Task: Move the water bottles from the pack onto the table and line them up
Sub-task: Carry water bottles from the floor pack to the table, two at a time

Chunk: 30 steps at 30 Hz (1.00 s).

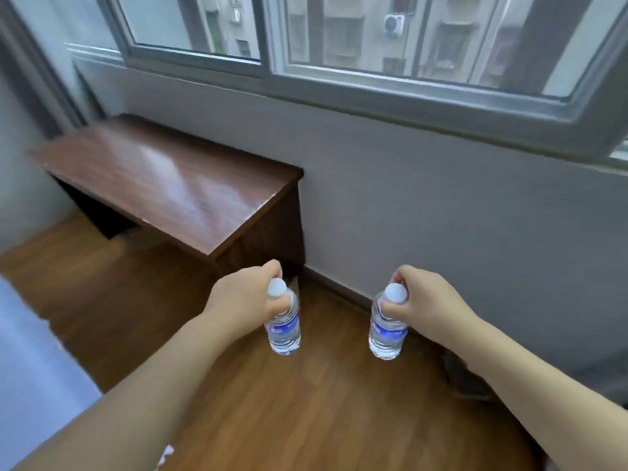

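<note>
Bottles, two, clear with blue labels, print too blurred for us to read. Left bottle [283,322]: our left hand [244,300] pinches its neck under the white cap. Right bottle [388,326]: our right hand [424,300] likewise. Both hang over wood floor [306,402], near the brown table [163,178]. Pack out of frame.

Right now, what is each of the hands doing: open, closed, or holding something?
Left hand: closed round the neck of the left water bottle.
Right hand: closed round the neck of the right water bottle.
</note>
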{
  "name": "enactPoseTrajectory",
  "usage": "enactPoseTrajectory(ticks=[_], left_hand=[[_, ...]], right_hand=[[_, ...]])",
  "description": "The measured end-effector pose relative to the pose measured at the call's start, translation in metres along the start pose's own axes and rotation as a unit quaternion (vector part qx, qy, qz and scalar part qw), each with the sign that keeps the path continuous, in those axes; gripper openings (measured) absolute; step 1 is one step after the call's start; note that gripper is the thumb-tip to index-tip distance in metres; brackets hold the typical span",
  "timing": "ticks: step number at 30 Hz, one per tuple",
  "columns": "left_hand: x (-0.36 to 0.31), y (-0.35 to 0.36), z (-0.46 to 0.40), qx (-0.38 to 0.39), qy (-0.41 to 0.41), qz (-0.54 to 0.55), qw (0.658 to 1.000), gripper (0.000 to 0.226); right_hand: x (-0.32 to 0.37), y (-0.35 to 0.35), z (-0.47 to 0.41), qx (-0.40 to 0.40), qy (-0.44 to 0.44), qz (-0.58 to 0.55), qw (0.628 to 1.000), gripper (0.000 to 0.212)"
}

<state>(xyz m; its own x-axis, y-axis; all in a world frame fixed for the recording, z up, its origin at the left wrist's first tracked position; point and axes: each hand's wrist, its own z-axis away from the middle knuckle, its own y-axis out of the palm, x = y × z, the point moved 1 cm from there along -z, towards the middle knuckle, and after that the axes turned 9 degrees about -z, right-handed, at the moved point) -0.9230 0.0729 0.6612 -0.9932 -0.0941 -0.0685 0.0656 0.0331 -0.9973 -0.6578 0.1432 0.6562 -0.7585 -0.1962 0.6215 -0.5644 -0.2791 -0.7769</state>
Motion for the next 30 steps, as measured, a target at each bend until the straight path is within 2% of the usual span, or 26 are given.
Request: enactPoseTrajectory(ticks=[8,14,21,30], left_hand=[[0.232,-0.038,-0.006,-0.017,-0.100,-0.013,0.995,0.017],[0.348,-0.057,-0.045,-0.046,-0.175,0.008,0.983,0.016],[0.445,-0.075,-0.145,-0.066,-0.201,0.012,0.977,0.018],[0.528,-0.094,-0.307,-0.073,-0.142,0.019,0.987,0.020]], right_hand=[[0.208,0.121,-0.116,0.017,-0.091,-0.042,0.995,0.021],[0.315,0.174,-0.197,0.022,-0.139,-0.048,0.989,0.026],[0.390,0.215,-0.320,0.053,-0.157,-0.031,0.986,0.024],[0.447,0.238,-0.453,0.023,-0.119,-0.026,0.992,0.024]])
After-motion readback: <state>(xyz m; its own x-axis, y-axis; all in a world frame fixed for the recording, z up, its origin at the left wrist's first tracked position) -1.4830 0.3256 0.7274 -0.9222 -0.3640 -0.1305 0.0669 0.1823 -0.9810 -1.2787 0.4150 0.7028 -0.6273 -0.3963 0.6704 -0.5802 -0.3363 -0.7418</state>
